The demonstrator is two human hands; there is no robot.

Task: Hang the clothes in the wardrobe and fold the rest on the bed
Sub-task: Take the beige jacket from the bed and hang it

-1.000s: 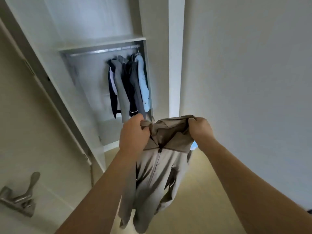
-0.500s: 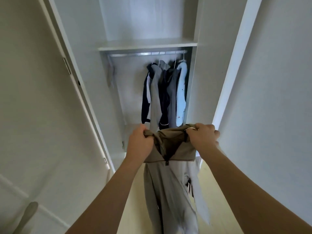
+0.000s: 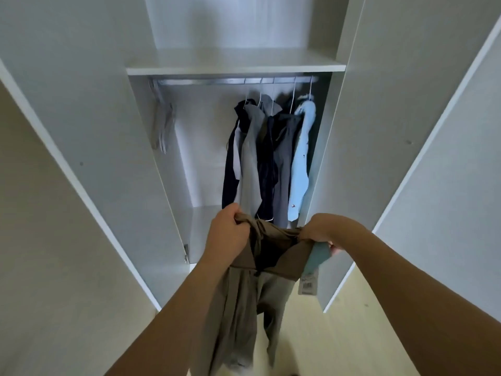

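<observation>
A: Wardrobe now dead ahead, closer. Both doors open.
B: Hands?
A: Left hand (image 3: 227, 234) and right hand (image 3: 322, 229) grip the taupe zip jacket's (image 3: 244, 299) collar, below the hanging shirts (image 3: 271, 158).

Facing the open wardrobe (image 3: 235, 67), jacket in hand.
My left hand (image 3: 226, 234) and right hand (image 3: 322, 229) grip the tan jacket (image 3: 244, 294) by its collar, below shirts (image 3: 271, 153) hanging on the rail (image 3: 206, 81).
</observation>
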